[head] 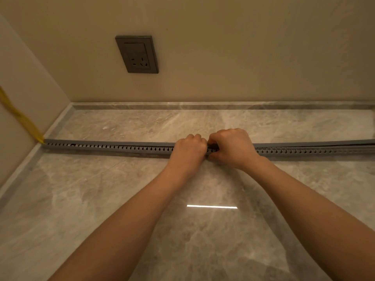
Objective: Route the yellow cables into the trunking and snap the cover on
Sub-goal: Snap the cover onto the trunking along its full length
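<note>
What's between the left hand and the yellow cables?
Just trunking, cover on top, from the left hand to the yellow cables, seen in the head view.

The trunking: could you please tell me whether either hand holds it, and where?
The left hand and right hand grip the trunking side by side, midway along its visible length.

Glossy, marble-veined stone floor point(203, 240) mirrors a strip of light at 6 o'clock. Across the centre, slotted grey trunking point(113, 148) and its smooth cover point(113, 142) look like matt plastic. At 9 o'clock, yellow cables point(22, 118) show a dull sheath. At 11 o'clock, a dark satin socket plate point(137, 54) sits on matt beige wall point(243, 47).
</note>
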`<state>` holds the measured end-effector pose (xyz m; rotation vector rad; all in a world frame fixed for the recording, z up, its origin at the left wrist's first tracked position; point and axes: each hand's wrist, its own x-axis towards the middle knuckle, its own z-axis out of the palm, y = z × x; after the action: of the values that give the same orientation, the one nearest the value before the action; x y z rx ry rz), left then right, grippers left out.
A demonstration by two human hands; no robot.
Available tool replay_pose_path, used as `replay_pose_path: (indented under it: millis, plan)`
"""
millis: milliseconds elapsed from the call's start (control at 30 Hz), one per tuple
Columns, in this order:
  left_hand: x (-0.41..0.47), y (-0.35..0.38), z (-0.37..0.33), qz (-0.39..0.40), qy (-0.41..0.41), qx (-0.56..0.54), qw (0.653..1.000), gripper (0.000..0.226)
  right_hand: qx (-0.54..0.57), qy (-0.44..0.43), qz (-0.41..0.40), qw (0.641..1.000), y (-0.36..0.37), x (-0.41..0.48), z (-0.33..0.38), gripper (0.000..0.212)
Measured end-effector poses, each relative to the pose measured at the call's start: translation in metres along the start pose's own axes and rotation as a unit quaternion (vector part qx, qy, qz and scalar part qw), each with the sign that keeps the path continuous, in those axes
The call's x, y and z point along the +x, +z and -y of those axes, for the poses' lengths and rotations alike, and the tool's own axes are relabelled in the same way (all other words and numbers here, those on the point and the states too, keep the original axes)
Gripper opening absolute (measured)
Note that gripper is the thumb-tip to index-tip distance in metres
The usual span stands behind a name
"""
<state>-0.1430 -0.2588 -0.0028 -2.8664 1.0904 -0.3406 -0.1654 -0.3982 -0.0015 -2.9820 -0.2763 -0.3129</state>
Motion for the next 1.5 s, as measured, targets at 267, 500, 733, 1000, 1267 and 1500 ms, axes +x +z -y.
replay_pose_path:
  millis: [267,500,733,1000,1267,1500]
  plan:
    - [0.005,-0.002,0.004,0.02,0.05,0.018,0.998,0.023,0.037,0.014,-0.072,0.997,0.013,-0.01,-0.004,0.022]
    - [0.004,-0.002,0.004,0.017,0.031,-0.003,0.999,0.029,0.129,0.025,-0.113,0.985,0.028,-0.026,-0.004,0.03]
    - [0.007,-0.001,0.005,0.021,0.015,-0.023,0.999,0.025,0.095,0.053,-0.095,0.989,0.01,-0.049,-0.04,0.034]
    - [0.009,0.0,0.007,0.026,0.018,-0.035,0.999,0.028,-0.002,0.025,-0.046,0.999,-0.006,-0.044,-0.054,0.033]
    - [0.007,0.004,0.006,0.024,-0.014,-0.048,0.998,0.027,-0.005,0.014,0.013,1.0,-0.015,-0.035,-0.057,0.038]
    - [0.012,0.002,-0.029,-0.006,0.004,-0.034,0.999,0.025,-0.003,0.014,0.008,1.0,-0.015,-0.034,-0.058,0.035]
